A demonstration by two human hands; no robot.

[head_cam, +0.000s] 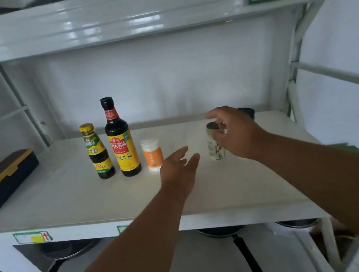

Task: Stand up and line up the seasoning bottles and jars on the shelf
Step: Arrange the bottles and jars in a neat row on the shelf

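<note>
the right hand [237, 133] curls over the top of a small upright jar with a silver cap and a pale label with green print [215, 144], fingers bent around the cap and upper body; whether they press it or only cup it i cannot tell. the left hand [179, 171] is released, palm open and fingers spread, hovering just left of that jar and touching nothing.

left of the open hand stands a small white plastic shaker with an orange label [152, 150], holding something white. just beyond it stands a tall dark glass soy sauce bottle with a black cap and yellow-red label [121, 140], nearly full of dark liquid, and beside that a shorter dark bottle with a yellow cap and green-yellow label [97, 152], also dark inside. all three are upright in a rough row. behind the right hand, a dark round object [246, 112] peeks out near the back edge, mostly hidden.

the white shelf board [90, 204] is bare between the shaker and the held jar, and in front of the row to the front edge. far left of the grip, a navy box with a yellow-trimmed lid [2, 180] lies at the shelf's end.
</note>
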